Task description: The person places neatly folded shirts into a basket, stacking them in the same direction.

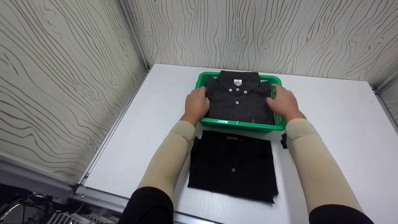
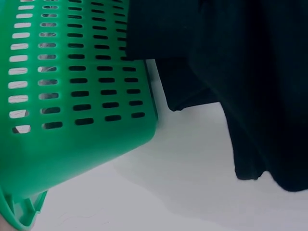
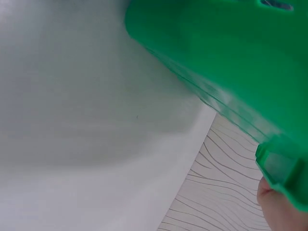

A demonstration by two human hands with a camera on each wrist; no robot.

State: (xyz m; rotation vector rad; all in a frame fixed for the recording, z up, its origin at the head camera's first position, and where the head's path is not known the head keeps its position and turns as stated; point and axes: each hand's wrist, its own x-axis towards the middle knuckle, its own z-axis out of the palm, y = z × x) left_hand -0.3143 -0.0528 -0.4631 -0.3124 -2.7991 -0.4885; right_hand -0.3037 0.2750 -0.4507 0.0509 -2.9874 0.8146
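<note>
A green plastic basket [image 1: 238, 125] with slotted walls holds a folded dark striped shirt [image 1: 239, 107], collar toward the back wall and white buttons facing up. My left hand [image 1: 196, 104] grips the basket's left rim, its thumb on the inner side. On the opposite side, my right hand [image 1: 283, 101] grips the right rim; a little of this hand [image 3: 281, 207] shows below the rim in the right wrist view. A folded black shirt [image 1: 233, 168] lies flat on the table in front of the basket, between my forearms. The left wrist view shows the slotted basket wall [image 2: 89, 137] beside dark cloth.
The white table [image 1: 149, 124] runs up to a wood-grain patterned back wall [image 1: 248, 37]. A similar panel [image 1: 62, 77] stands on the left. Metal rails edge the table, and dark equipment [image 1: 28, 205] sits below its front left corner.
</note>
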